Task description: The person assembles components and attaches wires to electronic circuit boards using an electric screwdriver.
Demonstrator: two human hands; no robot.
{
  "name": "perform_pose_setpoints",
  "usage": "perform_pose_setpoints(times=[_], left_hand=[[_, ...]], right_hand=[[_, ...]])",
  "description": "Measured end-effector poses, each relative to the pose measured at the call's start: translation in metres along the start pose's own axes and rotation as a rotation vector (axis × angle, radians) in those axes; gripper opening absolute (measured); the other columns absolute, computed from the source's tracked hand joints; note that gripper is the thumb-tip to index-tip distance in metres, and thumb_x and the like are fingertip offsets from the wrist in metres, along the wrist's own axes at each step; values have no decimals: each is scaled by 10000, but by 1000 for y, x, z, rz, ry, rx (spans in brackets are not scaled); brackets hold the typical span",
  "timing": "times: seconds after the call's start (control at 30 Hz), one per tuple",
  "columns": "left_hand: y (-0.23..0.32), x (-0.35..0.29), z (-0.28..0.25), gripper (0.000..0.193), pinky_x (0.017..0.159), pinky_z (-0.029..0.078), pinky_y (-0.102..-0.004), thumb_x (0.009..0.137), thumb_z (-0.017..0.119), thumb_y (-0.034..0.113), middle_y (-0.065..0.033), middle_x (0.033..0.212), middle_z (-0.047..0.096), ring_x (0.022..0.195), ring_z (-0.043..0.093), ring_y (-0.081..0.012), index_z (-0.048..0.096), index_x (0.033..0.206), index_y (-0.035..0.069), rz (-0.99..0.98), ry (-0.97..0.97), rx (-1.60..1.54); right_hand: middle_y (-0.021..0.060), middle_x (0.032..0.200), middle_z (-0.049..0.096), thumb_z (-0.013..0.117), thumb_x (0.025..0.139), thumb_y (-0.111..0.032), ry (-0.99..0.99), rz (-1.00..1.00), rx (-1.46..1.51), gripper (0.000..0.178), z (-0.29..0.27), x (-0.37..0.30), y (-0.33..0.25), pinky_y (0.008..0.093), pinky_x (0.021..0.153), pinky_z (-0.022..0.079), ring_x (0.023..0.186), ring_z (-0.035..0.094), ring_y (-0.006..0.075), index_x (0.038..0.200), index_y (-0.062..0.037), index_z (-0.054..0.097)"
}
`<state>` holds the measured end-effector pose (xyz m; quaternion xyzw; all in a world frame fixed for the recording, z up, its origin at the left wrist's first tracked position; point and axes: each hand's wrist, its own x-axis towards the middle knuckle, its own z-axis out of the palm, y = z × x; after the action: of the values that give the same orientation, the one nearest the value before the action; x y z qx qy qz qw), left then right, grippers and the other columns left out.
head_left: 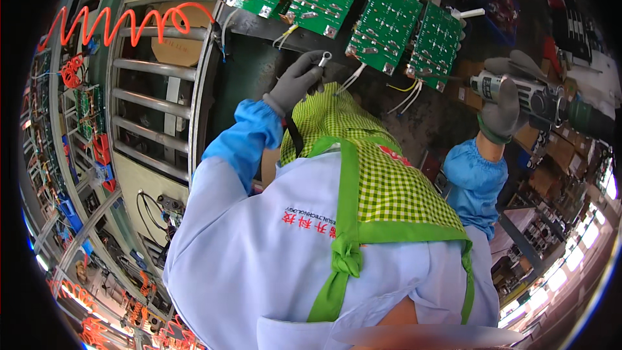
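Observation:
Four green circuit boards would be a count, so: several green circuit boards (383, 26) lie in a row at the top, with short wires hanging from their near edges. My left hand (297, 83), in a grey glove, is closed on a ring terminal (324, 59) that sticks up from its fingers, just left of the third board. My right hand (504, 107), also gloved, wraps around a power screwdriver (490, 87). Its thin bit points left, at the near edge of the rightmost board (435, 45). Whether the tip touches the board I cannot tell.
A coiled orange air hose (133, 29) stretches across the upper left, above a metal roller conveyor (152, 104). White leads (350, 81) and yellow-white wires (405, 96) dangle below the boards. Cardboard boxes (564, 149) stand at the right. A checked green apron (395, 188) covers my front.

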<state>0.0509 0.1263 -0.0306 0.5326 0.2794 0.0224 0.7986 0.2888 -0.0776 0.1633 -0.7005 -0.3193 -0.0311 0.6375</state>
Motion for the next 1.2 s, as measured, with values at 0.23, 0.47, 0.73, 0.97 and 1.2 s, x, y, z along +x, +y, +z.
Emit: perform_pose_setpoints(times=[0.23,0.47,0.73,0.97,1.2], left_hand=[[-34,15,116,371,584,460,-208,907,472,76,-72,983,606,728,586,-101,430,1276,59,-196,-281,-132],[-70,77,174,283,505,468,-194,906,473,65,-51,853,571,652,557,-96,467,1188,59,-306,-131,-628],[-63,78,168,316,549,505,-186,937,434,96,-41,887,571,684,576,-97,436,1252,84,-319,-280,-768],[-47,78,173,281,576,521,-212,940,455,193,-57,884,598,699,592,-119,508,1181,59,-418,-120,-732],[-74,97,171,307,571,488,-215,953,460,277,-77,909,572,682,532,-114,509,1155,51,-510,-282,-1089]], right_hand=[[167,828,630,664,735,-280,-100,-20,100,527,-7,3,16,296,667,508,723,612,204,1102,62,502],[154,846,634,666,733,-310,-162,-72,141,554,-21,4,27,301,674,511,737,613,197,1121,47,496],[156,832,635,665,732,-317,-217,-29,215,563,-25,8,25,320,700,505,737,613,201,1118,57,497],[133,852,645,696,738,-305,-324,-3,300,562,-34,2,40,308,742,495,781,614,193,1132,50,508],[66,902,656,697,775,-59,-461,-97,423,395,-24,13,41,222,698,494,814,607,94,1129,14,539]])
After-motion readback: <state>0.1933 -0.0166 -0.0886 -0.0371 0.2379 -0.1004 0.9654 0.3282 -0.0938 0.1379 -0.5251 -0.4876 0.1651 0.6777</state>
